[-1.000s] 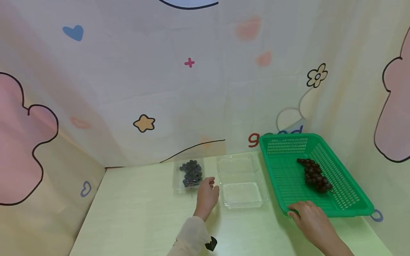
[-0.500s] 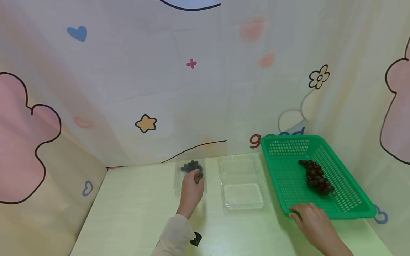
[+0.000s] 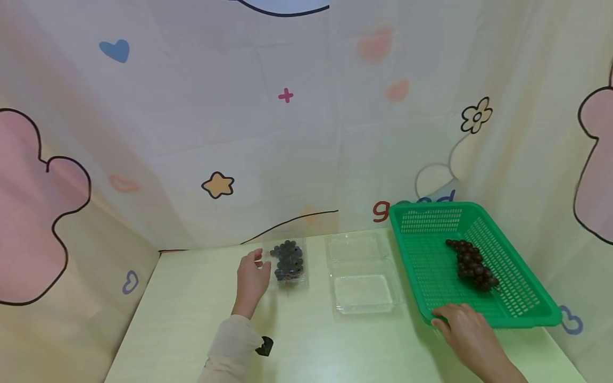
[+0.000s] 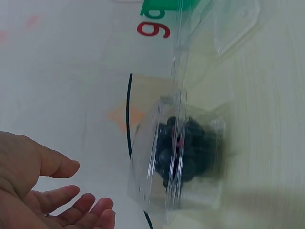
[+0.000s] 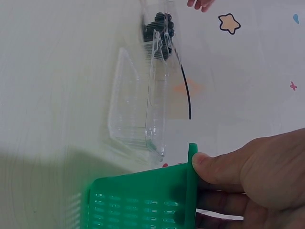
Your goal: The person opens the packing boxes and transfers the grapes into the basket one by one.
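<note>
Dark grapes (image 3: 289, 260) lie inside a clear plastic clamshell box (image 4: 178, 195), whose lid appears closed in the left wrist view. My left hand (image 3: 252, 279) hovers just left of that box with loosely bent fingers and holds nothing. A gap between its fingertips and the box shows in the left wrist view. My right hand (image 3: 466, 332) grips the near rim of a green plastic basket (image 3: 416, 282), thumb on one side and fingers on the other. A bunch of dark red grapes (image 3: 471, 265) lies in the basket.
Between the grape box and the basket, a second clear clamshell box (image 3: 366, 292) lies unfolded on the pale table (image 3: 191, 314). A printed curtain (image 3: 287, 149) closes off the back and sides.
My left hand has passed leftward across the grape box, from its right side to its left. My right hand keeps its hold on the basket rim. The grapes stay put.
</note>
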Demonstrator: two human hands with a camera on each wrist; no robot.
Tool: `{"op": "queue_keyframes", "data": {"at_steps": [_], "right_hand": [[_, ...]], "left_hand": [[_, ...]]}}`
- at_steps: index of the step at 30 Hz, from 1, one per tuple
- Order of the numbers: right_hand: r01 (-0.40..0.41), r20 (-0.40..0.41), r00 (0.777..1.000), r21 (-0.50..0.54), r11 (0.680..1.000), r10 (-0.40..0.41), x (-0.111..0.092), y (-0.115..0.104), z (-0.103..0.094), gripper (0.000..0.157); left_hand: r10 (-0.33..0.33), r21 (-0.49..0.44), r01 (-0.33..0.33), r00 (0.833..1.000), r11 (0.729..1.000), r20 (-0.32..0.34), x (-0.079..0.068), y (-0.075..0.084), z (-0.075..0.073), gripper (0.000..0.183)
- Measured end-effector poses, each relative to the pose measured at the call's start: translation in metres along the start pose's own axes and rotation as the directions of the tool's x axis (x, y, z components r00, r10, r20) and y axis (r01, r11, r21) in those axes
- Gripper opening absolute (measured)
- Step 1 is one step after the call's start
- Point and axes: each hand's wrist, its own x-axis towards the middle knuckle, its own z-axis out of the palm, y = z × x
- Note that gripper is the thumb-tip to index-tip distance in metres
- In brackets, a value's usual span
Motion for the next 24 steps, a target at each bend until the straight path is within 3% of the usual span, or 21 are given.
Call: {"op": "queue_keyframes", "data": {"at_steps": [6, 14, 24], "right_hand": [[0.02, -0.023, 1.0, 0.0, 1.0, -0.02, -0.001, 0.001, 0.002, 0.013], [0.007, -0.012, 1.0, 0.011, 1.0, -0.007, -0.001, 0.002, 0.002, 0.013], [0.003, -0.017, 1.0, 0.003, 1.0, -0.003, -0.002, 0.001, 0.002, 0.014]], "left_hand": [[-0.082, 0.004, 0.082, 0.996, 0.997, 0.04, 0.006, -0.014, -0.01, 0.05], [-0.175, 0.018, 0.174, 0.978, 0.985, 0.113, 0.009, -0.036, -0.01, 0.057], [-0.226, -0.048, 0.235, 0.963, 0.971, 0.149, 0.014, -0.051, -0.006, 0.06]]}}
